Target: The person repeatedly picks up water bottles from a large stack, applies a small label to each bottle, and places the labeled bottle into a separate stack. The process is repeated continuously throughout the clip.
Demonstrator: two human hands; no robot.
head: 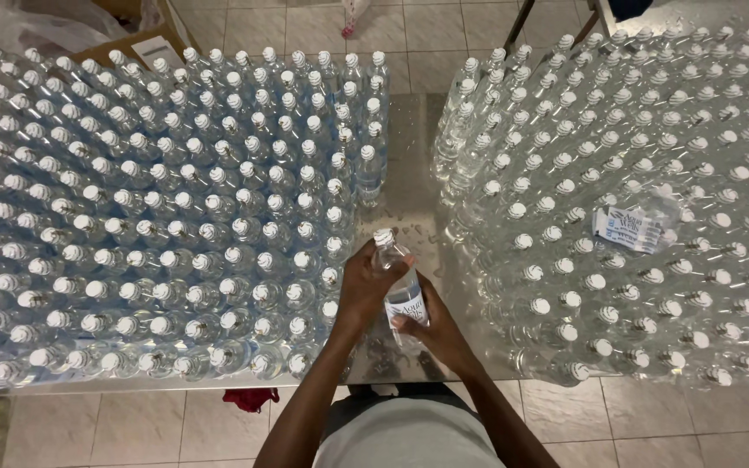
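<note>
**Bottle held in both hands, mid-table**

Left hand (364, 290) gripped the bottle (396, 277) on its left side; right hand (437, 334) closed around its lower part at the label. Bottle sat tilted over the bare steel table (409, 165) strip, between labelled bottles (158, 217) left and unlabelled bottles (635, 173) right. A label stack (630, 227) lay on the right batch.

Floor (114, 429): pale square tiles, grey grout. Steel table (409, 156) reflects overhead light. Cardboard box (136, 43) and plastic bag (36, 22) stand top left.

left hand (364, 286): fingers curled, gripping | right hand (433, 328): fingers wrapped, gripping
</note>
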